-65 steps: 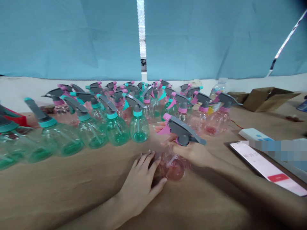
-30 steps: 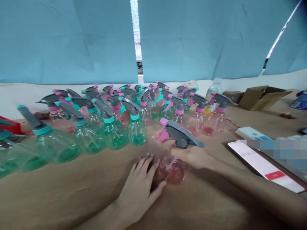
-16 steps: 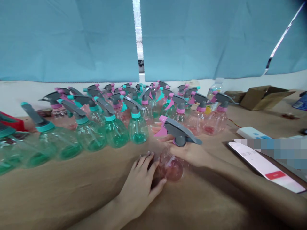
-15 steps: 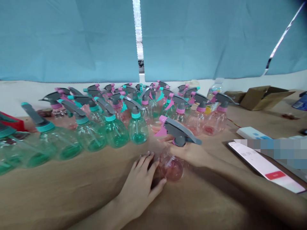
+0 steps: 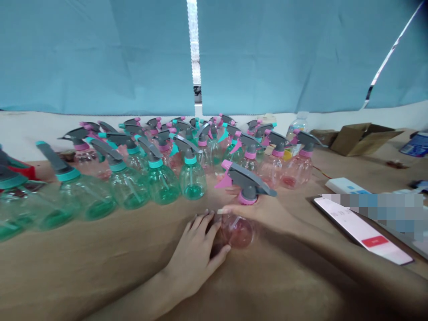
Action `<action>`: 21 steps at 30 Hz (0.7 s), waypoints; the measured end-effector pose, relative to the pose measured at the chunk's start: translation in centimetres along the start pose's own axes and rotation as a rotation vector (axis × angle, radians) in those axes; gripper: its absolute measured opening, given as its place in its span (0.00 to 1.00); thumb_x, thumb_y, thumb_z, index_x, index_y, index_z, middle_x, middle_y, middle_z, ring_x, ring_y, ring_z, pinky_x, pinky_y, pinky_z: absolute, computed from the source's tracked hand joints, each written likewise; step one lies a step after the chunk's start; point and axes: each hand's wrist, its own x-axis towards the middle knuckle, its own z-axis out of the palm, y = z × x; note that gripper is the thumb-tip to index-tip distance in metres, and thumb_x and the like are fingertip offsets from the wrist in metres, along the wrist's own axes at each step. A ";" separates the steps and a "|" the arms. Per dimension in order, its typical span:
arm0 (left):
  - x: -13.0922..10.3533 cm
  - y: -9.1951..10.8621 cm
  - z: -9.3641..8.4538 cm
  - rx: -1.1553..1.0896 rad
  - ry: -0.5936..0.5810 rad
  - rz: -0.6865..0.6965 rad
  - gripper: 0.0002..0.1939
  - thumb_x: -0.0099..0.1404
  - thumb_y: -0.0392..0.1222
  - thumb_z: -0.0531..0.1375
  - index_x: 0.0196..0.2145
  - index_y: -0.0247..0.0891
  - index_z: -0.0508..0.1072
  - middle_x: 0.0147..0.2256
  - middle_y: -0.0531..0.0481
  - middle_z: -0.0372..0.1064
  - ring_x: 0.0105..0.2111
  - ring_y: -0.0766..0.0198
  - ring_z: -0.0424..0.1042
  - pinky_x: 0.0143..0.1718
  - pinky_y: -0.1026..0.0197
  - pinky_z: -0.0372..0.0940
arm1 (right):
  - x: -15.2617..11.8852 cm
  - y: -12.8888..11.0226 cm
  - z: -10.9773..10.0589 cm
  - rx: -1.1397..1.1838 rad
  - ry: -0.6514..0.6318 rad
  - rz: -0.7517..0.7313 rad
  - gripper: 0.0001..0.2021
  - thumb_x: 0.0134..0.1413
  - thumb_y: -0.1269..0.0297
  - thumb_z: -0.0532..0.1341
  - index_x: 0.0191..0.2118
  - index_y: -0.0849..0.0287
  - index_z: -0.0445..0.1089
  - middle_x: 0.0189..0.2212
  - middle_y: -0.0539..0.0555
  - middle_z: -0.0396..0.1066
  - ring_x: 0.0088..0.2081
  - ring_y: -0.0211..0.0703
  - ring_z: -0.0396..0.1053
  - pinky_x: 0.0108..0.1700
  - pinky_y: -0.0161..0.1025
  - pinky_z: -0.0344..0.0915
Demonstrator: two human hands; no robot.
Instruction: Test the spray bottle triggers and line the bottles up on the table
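Observation:
A pink spray bottle with a grey and pink trigger head stands upright on the brown table, close in front of me. My right hand is wrapped round the upper part of the bottle from the right, just below the pink collar, its thumb across the front. My left hand rests on the table at the bottle's left side, fingers apart, with thumb and fingertips at the base. Behind my hands stand several green bottles and several pink ones.
At the right lie a phone with a lit screen and a white box. Farther back are an open cardboard box, a clear bottle and a blue container. Something red sits at the far left.
My right thumb has shifted across the front of the bottle's neck, and the pink collar shows more. The left hand has barely moved. The view has shifted slightly.

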 end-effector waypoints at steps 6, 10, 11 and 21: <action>0.0 0.1 0.0 0.012 -0.009 -0.004 0.22 0.67 0.48 0.54 0.54 0.32 0.65 0.57 0.34 0.60 0.57 0.43 0.59 0.53 0.38 0.58 | -1.4 1.0 0.3 0.135 -0.080 0.005 0.19 0.46 0.55 0.66 0.45 0.55 0.71 0.40 0.54 0.75 0.45 0.51 0.72 0.44 0.48 0.70; -0.1 0.2 -0.2 -0.002 -0.009 -0.004 0.23 0.67 0.49 0.54 0.54 0.33 0.65 0.58 0.35 0.59 0.58 0.44 0.58 0.54 0.40 0.58 | -3.0 2.3 0.7 0.046 0.031 -0.030 0.28 0.41 0.54 0.69 0.49 0.55 0.64 0.49 0.58 0.70 0.51 0.55 0.67 0.50 0.54 0.66; -0.1 0.2 -0.2 -0.004 -0.011 -0.009 0.22 0.67 0.49 0.54 0.54 0.33 0.66 0.58 0.35 0.59 0.58 0.44 0.57 0.54 0.41 0.58 | -3.4 2.5 0.9 0.018 0.052 -0.031 0.29 0.40 0.53 0.69 0.49 0.55 0.63 0.48 0.59 0.69 0.51 0.56 0.67 0.50 0.55 0.66; -0.7 0.6 -0.1 0.019 -0.017 -0.036 0.24 0.68 0.50 0.52 0.55 0.32 0.65 0.59 0.36 0.59 0.59 0.45 0.56 0.55 0.42 0.58 | -5.5 3.9 1.6 -0.188 0.235 -0.111 0.33 0.41 0.46 0.67 0.51 0.54 0.57 0.47 0.59 0.67 0.48 0.58 0.67 0.48 0.57 0.65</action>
